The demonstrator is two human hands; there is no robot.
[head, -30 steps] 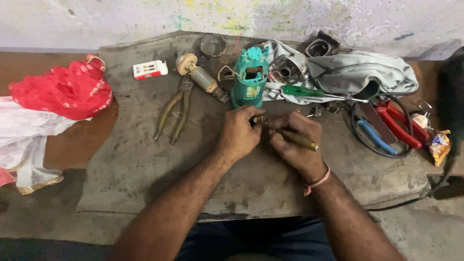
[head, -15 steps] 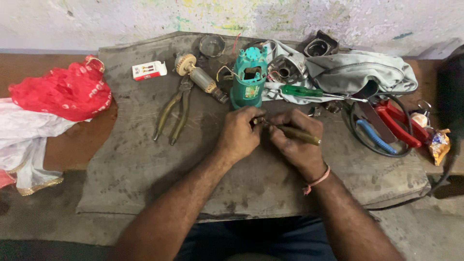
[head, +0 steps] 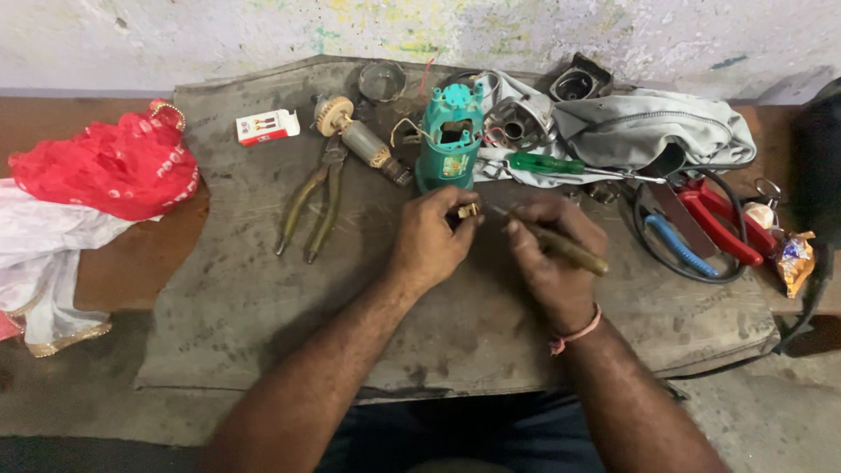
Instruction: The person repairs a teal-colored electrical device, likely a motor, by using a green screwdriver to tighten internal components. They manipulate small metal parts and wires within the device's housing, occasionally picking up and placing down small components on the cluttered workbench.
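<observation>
Two hands below teal motor housing (head: 448, 140): your left hand (head: 431, 241) pinches small brass part (head: 468, 211), mostly hidden; right hand (head: 554, 263) clamps screwdriver (head: 561, 247); bare mat (head: 263, 298) leftward.

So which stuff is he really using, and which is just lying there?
In use:
left hand pinching a small brass part
right hand holding a screwdriver

Lying about:
pliers
green motor case
armature
green screwdriver
red cloth
small box
</observation>
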